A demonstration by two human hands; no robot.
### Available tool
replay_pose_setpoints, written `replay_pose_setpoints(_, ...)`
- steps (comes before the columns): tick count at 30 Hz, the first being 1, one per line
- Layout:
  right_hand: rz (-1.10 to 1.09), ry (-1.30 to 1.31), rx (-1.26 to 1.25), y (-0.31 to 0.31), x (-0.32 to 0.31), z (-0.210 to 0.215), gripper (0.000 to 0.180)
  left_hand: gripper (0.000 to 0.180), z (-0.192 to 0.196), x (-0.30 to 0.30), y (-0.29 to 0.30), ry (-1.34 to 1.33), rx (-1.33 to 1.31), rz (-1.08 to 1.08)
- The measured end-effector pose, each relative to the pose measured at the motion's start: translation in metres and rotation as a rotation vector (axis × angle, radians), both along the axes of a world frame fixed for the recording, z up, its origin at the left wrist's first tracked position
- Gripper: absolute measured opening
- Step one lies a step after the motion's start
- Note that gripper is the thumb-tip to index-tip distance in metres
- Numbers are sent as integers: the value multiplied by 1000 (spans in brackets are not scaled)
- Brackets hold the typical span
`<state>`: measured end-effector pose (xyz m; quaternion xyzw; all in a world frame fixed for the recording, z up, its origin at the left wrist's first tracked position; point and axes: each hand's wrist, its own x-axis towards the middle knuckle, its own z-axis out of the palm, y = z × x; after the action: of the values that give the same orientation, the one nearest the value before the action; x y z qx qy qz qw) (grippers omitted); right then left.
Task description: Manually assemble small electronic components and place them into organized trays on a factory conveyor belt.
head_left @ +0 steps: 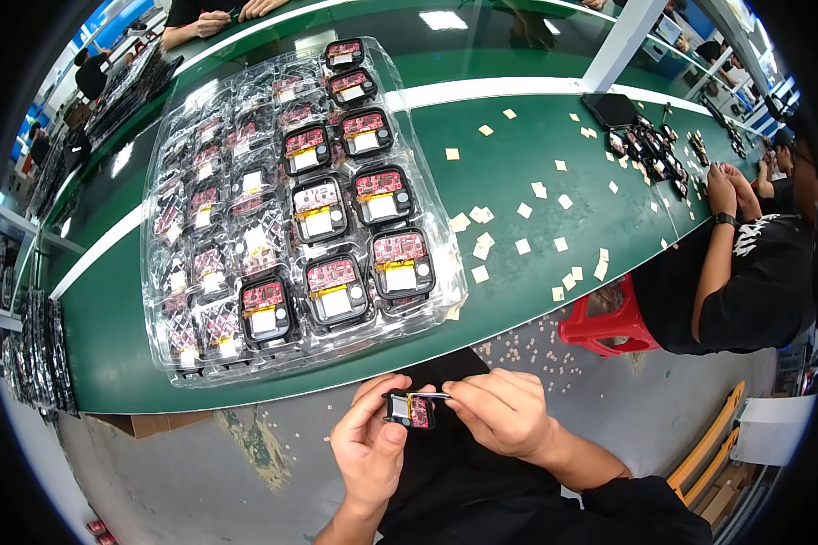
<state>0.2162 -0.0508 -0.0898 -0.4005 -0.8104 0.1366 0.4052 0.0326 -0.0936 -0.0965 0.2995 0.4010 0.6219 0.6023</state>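
Hands are meeting low in the view, just below the near edge of the green table (536,154). The left hand (368,445) is gripping a small black device (410,409) with a red circuit board showing inside it, fingers closed around its sides and the thumb pressing on its lower edge. The right hand (500,413) is pinching a thin strip (432,395) at the top of the device, fingertips shut tightly on it. Beyond the hands, a clear plastic tray (200,359) is lying on the table, and many similar black devices with red boards are sitting in its pockets. Small beige paper squares (523,246) are lying scattered over the table to the right of the tray, and more are lying on the floor (245,445) below. A co-worker in a black shirt (754,282) is sitting at the right, beside a red stool (604,327).
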Motion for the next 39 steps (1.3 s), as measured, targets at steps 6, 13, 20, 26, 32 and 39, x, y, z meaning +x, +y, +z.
replay_pose_setpoints(6, 0, -43, 46, -1, 1, -3, 26, 68, 1, -5, 0, -5, -57, -32)
replay_pose_setpoints(13, 2, -83, 97, -3, 1, -5, 24, 61, 6, 0, 1, 10, -15, -32)
replay_pose_setpoints(20, 48, -68, 15, -1, 0, -4, 22, 66, 2, -2, -2, 44, -41, -24)
replay_pose_setpoints(26, 33, -63, 1, 0, 1, -1, 23, 65, 4, -6, -1, 54, 1, 2)
replay_pose_setpoints(32, 3, -23, 13, 0, -1, 6, 29, 58, 10, -12, -3, -31, 27, -46)
replay_pose_setpoints(39, -131, 25, -31, -2, 18, -1, 21, 60, 41, -29, -9, 86, 201, 11)
